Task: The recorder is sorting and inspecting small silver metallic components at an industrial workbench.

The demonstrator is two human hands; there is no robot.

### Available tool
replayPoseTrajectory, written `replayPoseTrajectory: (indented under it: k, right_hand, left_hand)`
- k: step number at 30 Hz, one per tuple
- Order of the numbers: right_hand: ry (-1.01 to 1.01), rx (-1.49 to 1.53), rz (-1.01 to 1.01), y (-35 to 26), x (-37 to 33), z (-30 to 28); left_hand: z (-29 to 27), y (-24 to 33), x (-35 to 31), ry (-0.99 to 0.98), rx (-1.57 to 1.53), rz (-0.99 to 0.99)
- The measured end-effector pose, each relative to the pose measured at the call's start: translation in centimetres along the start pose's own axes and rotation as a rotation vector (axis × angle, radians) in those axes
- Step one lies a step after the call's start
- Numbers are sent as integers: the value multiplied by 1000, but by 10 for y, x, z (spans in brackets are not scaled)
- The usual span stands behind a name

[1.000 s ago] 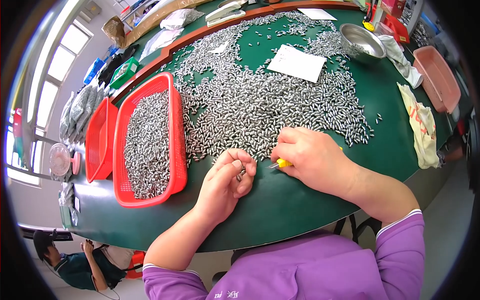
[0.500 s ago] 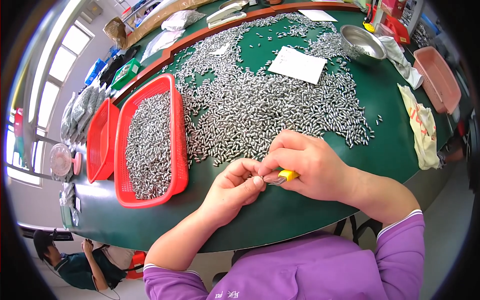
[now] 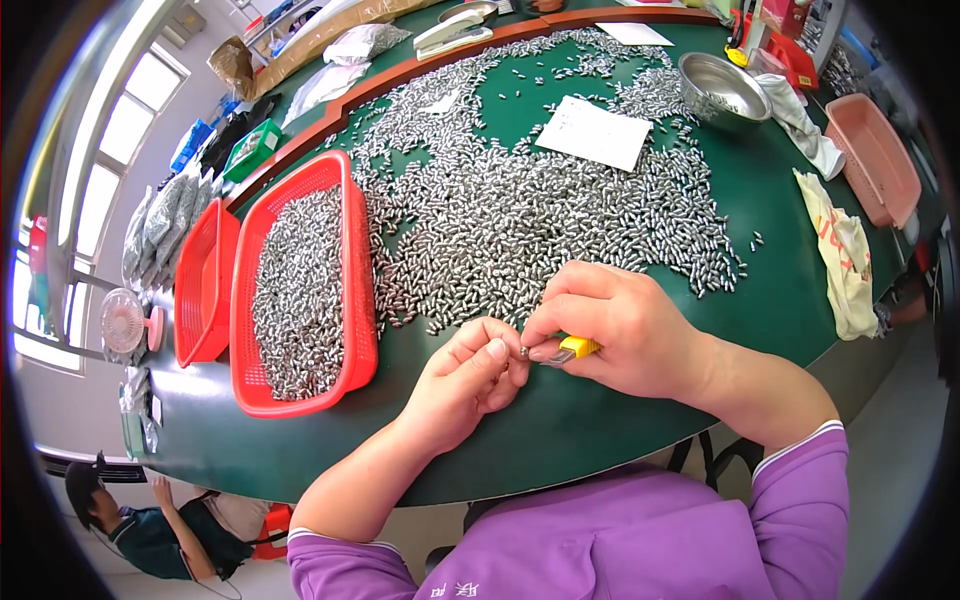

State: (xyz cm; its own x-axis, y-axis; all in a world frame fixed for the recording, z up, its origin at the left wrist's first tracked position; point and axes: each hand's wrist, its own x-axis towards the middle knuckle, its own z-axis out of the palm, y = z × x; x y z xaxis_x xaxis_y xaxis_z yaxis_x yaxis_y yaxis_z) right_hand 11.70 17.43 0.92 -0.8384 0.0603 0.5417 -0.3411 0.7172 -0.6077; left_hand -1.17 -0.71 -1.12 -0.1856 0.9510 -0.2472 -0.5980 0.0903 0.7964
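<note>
My right hand (image 3: pixel 615 325) grips a yellow utility knife (image 3: pixel 578 347), its blade pointing left toward my other hand. My left hand (image 3: pixel 470 375) is curled closed, its fingertips at a tiny silvery metal part (image 3: pixel 524 352) between the two hands. The right fingertips also meet that part, and their exact hold on it is partly hidden. Just beyond my hands spreads a large heap of small, shiny, bullet-shaped metal parts (image 3: pixel 500 230) on the green table (image 3: pixel 450 450). To the left, a red perforated basket (image 3: pixel 362 320) holds many more of them.
A second red basket (image 3: pixel 190 300) stands farther left, near a small pink fan (image 3: pixel 122 318). White paper (image 3: pixel 594 132) lies on the heap. A metal bowl (image 3: pixel 715 75), a cream cloth bag (image 3: pixel 845 260) and a pink bin (image 3: pixel 875 160) are at right. Someone in dark clothes (image 3: pixel 160 540) sits lower left.
My left thumb has lifted and drawn back from the tiny metal part, which now shows more plainly. The right hand keeps the knife in nearly the same place. The seated person's hand has shifted.
</note>
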Motion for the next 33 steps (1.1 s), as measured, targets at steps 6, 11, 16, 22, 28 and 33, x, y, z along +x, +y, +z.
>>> replayPoseTrajectory:
  k: [6, 11, 16, 22, 28, 33]
  right_hand:
    - [17, -20, -64, 3, -1, 2]
    - [31, -52, -55, 1, -1, 2]
    - [36, -80, -45, 3, 0, 1]
    - [42, -75, -91, 1, -1, 2]
    - [22, -169, -1, 4, 0, -1]
    - [-57, -246, 75, 14, -3, 1]
  left_hand:
    - [3, -2, 2, -29, -7, 5]
    - [6, 0, 1, 38, 71, -4]
    - [4, 2, 0, 29, 4, -25]
    - [5, 2, 0, 40, -3, -25]
    - [2, 2, 1, 31, 3, 18]
    - [0, -3, 5, 70, -13, 119]
